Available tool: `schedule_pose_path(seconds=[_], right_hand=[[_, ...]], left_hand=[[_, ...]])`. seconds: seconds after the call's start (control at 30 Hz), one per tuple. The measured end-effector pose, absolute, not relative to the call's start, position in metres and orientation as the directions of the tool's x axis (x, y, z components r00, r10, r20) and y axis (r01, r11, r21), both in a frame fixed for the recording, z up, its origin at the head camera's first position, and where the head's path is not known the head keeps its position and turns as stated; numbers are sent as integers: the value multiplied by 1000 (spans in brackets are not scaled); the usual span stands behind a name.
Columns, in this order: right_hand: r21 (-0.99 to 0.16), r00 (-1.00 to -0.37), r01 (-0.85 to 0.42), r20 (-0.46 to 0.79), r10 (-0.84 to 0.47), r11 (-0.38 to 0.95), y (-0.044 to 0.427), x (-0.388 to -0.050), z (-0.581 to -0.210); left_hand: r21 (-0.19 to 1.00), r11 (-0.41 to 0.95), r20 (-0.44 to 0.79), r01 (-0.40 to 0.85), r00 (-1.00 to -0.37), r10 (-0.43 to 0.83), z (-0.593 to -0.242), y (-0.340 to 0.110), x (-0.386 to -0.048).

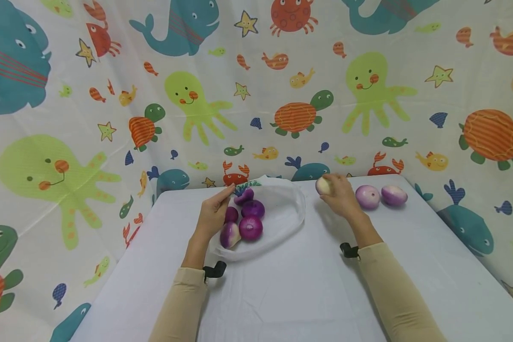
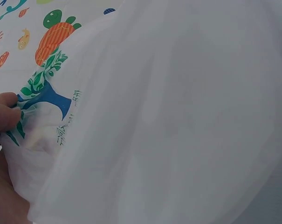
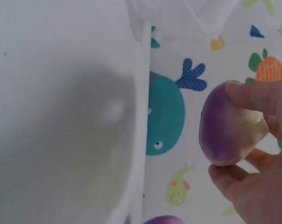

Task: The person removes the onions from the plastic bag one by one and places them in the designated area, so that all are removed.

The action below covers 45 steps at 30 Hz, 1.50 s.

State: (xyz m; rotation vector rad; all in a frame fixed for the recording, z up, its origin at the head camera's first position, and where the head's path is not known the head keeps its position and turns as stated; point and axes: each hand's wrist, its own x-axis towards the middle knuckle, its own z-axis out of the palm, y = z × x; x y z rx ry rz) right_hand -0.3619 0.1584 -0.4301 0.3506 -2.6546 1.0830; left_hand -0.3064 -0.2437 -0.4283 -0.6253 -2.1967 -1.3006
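My left hand (image 1: 211, 214) pinches the left rim of a thin white plastic bag (image 1: 284, 213), which lies spread open on the table. In the left wrist view, the bag's printed side (image 2: 57, 100) shows a green and blue plant design by the fingertips. Inside the bag sit several purple onions (image 1: 251, 228), one of them half white. To the right of the bag, my right hand (image 1: 343, 198) holds a purple-and-white onion (image 3: 224, 126) above the table, thumb on one side and fingers on the other.
Two pale purple onions (image 1: 367, 197) lie side by side at the table's back right, just beyond my right hand. The white-covered table (image 1: 282, 304) ends at a back edge against a sea-animal curtain (image 1: 256, 85), which also hangs along both sides.
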Motion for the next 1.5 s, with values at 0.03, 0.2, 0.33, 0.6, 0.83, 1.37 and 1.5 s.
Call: schedule_pose_path(seconds=[0.03, 0.2, 0.33, 0.6, 0.83, 1.37, 1.5], right_hand=[[-654, -940, -308, 320, -117, 690, 159, -362, -431], [-673, -948, -290, 300, -108, 681, 163, -364, -433], [-683, -957, -266, 273, -100, 680, 168, -365, -435], [-696, -967, -232, 239, -86, 680, 179, -366, -438], [-681, -974, -206, 209, -83, 703, 183, -366, -440], [-613, -986, -157, 135, -93, 774, 191, -369, -448], [-600, -988, -149, 122, -94, 786, 191, -369, -449]], left_hand=[[658, 435, 631, 615, -765, 128, -428, -243, -306], [660, 447, 627, 604, -771, 115, -426, -240, -304], [654, 452, 631, 607, -767, 117, -417, -235, -295], [645, 440, 644, 625, -754, 126, -402, -228, -280], [667, 426, 629, 611, -769, 117, -402, -228, -280], [684, 429, 609, 590, -785, 109, -402, -228, -280], [686, 429, 606, 588, -787, 111, -402, -228, -280]])
